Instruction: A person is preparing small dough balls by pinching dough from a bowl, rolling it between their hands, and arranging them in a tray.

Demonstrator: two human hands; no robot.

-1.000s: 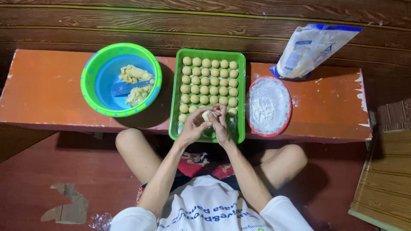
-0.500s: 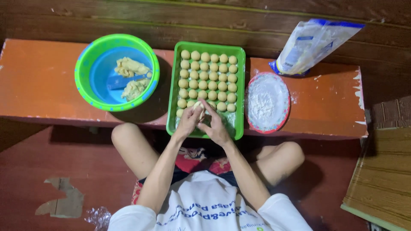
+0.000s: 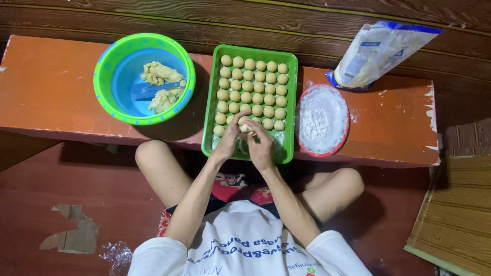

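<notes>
My left hand (image 3: 228, 139) and my right hand (image 3: 261, 144) meet over the near end of a green tray (image 3: 290, 105). Between their fingertips they hold one small pale dough ball (image 3: 245, 125). Several rows of finished dough balls (image 3: 251, 87) fill the far part of the tray. To the left stands a green and blue bowl (image 3: 108, 99) holding lumps of dough (image 3: 159, 84) and a blue scraper. A red-rimmed plate of white flour (image 3: 323, 119) sits right of the tray.
Everything rests on a low orange bench (image 3: 48, 92) against dark wooden boards. A white and blue flour bag (image 3: 376, 51) leans at the back right. My bare knees (image 3: 153, 158) are under the bench's front edge, on a red floor.
The view has shifted slightly downward. My hands stay over the tray's near end, fingers working the same dough ball.
</notes>
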